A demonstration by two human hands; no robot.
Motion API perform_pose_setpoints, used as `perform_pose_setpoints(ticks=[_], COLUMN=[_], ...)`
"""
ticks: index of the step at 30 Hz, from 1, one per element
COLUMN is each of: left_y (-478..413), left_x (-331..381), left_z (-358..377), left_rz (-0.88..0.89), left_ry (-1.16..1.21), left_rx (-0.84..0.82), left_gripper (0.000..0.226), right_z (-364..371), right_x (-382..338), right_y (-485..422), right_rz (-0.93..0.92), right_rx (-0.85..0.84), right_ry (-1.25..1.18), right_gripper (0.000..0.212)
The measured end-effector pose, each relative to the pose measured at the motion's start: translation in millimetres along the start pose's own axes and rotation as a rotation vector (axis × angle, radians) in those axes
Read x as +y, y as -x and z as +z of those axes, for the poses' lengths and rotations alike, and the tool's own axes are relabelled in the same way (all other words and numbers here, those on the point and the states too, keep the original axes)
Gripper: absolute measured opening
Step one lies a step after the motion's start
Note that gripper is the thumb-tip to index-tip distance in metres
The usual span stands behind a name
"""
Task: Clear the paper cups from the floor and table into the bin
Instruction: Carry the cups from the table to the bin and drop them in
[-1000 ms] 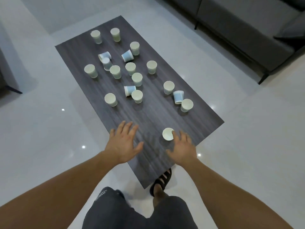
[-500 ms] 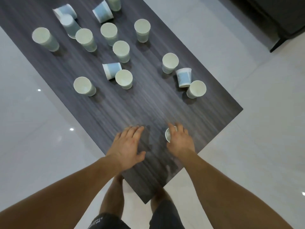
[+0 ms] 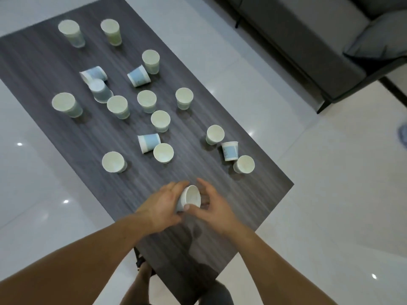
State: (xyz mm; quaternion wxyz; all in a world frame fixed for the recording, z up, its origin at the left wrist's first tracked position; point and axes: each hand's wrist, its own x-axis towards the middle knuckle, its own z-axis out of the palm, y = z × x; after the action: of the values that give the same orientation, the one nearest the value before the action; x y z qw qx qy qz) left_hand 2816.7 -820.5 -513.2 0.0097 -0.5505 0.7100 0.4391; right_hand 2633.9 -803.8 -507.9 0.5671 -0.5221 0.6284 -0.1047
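Note:
A white paper cup (image 3: 191, 197) is lifted and tilted just above the near end of the dark wood table (image 3: 259, 192). My left hand (image 3: 161, 206) wraps its left side and my right hand (image 3: 214, 208) grips its right side, thumb across the front. Several more paper cups stand upright across the table, such as one cup (image 3: 114, 162) at near left and another (image 3: 244, 164) at near right. A few blue-banded cups lie on their sides, for example one (image 3: 148, 142) mid-table. No bin is in view.
A grey sofa (image 3: 308, 40) with black legs stands at the upper right, apart from the table. Glossy pale floor tiles (image 3: 330, 194) surround the table. My legs show below the table's near corner.
My right hand closed on the nearest cup and raised it off the table. My left hand moved right from the tabletop onto the same cup. The view pulled back.

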Motion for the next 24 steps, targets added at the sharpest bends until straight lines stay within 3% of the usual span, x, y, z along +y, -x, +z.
perform_pose_setpoints(ticks=[4, 7, 11, 14, 20, 24], left_y=[-5, -15, -35, -50, -36, 5], left_x=[6, 9, 27, 37, 31, 37], left_z=[4, 18, 49, 67, 82, 84], left_rz=[-0.108, -0.183, -0.303, -0.360, -0.516, -0.577], left_ry=[0.019, 0.033, 0.135, 0.250, 0.333, 0.354], left_rx=[0.048, 0.102, 0.257, 0.417, 0.564, 0.618], left_gripper=[0.098, 0.092, 0.078, 0.072, 0.076, 0.087], right_z=[-51, -97, -132, -138, -113, -92], right_x=[21, 50, 87, 105, 126, 113], right_y=[-28, -64, -109, -137, -133, -96], right_rz=[-0.051, 0.080, 0.174, 0.126, 0.011, -0.065], right_rx=[0.277, 0.376, 0.291, 0.225, 0.155, -0.035], right_ry=[0.393, 0.604, 0.746, 0.785, 0.779, 0.828], right_gripper=[0.085, 0.089, 0.101, 0.102, 0.073, 0.067])
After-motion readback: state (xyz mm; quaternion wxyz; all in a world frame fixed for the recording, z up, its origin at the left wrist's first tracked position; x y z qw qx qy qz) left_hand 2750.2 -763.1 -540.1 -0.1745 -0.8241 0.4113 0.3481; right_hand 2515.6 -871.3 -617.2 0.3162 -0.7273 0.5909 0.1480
